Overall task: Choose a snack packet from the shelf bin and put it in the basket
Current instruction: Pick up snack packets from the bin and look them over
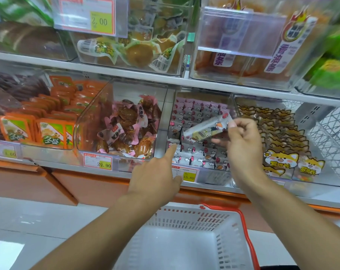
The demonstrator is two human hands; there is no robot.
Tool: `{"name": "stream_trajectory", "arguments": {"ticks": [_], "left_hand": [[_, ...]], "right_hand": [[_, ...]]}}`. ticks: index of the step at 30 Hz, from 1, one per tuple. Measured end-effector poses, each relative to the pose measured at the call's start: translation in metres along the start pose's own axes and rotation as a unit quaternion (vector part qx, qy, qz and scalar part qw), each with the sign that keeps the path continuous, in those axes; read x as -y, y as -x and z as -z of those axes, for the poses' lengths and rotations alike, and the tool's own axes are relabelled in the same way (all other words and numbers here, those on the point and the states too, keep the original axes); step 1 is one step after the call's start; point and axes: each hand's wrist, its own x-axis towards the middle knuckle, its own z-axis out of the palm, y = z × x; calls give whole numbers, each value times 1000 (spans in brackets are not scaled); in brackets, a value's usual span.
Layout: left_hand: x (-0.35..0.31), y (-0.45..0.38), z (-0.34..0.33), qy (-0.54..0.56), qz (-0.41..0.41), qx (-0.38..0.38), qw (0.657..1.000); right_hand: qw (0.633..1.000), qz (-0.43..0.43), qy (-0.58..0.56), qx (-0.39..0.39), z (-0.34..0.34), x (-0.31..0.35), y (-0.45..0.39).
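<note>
Head view: I see the right hand (pixel 243 145) pinching a snack packet (pixel 208 128) above the clear bin (pixel 200 178). Left hand (pixel 155 176) points, fingers loose, holding nothing, above the white basket (pixel 184 217).

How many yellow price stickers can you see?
4: one top left, one far left, one under the brown snacks, one below the pink packets. More may be hidden.

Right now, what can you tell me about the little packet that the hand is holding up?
The snack packet is a small, flat, shiny wrapper, mostly white and pale pink with tiny cartoon pictures and a yellowish patch. It looks like plastic film, sealed and unopened. The right hand pinches its right end, so it hangs tilted in the air above the clear bin full of matching packets. Nothing else touches it.
</note>
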Motion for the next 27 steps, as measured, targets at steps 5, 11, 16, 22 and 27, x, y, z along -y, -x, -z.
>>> {"name": "stream_trajectory", "arguments": {"ticks": [5,11,16,22,27], "left_hand": [[-9,5,10,261,48,-17,964],[-18,6,22,587,123,33,800],[-12,5,20,580,118,4,806],[-14,1,15,587,104,-17,803],[-15,-2,12,616,110,-32,780]], "right_hand": [[993,-75,-90,12,16,0,11],[956,-196,-198,89,28,-4,20],[958,-188,-147,158,43,-12,21],[968,-169,-120,143,50,-17,17],[965,-185,-135,131,53,-18,13]]}}
